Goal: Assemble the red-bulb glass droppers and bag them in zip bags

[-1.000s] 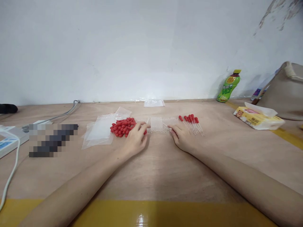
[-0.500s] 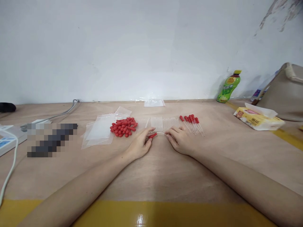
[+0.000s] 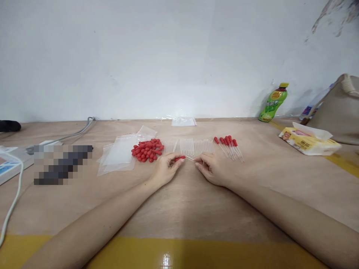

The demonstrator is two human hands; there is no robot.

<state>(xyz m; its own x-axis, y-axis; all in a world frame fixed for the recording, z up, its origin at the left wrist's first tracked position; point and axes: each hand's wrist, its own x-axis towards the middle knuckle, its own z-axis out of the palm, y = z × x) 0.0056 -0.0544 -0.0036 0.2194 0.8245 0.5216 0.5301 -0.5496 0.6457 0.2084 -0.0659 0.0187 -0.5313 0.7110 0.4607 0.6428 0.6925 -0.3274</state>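
Observation:
Between the thumb and fingers of my left hand (image 3: 167,169) is a red rubber dropper bulb (image 3: 180,158), its open end toward the right. My right hand (image 3: 211,166) pinches a thin clear dropper tube (image 3: 190,158), which points left at the bulb. Tube and bulb ends meet or nearly meet; I cannot tell whether one is inside the other. Just beyond both hands lies a row of clear dropper tubes (image 3: 187,145). A pile of red bulbs (image 3: 146,150) sits beside my left hand. Several droppers with red bulbs fitted (image 3: 230,142) lie past my right hand.
Clear zip bags (image 3: 119,151) lie left of the bulb pile, and another bag (image 3: 183,121) is by the wall. At right stand a green bottle (image 3: 274,102), a tissue pack (image 3: 308,141) and a beige bag (image 3: 335,110). A power strip (image 3: 17,164) with cables is at left.
My left fingers have closed around the red bulb, which is now level and in line with the tube. The tube in my right hand has tilted, its left end meeting the bulb.

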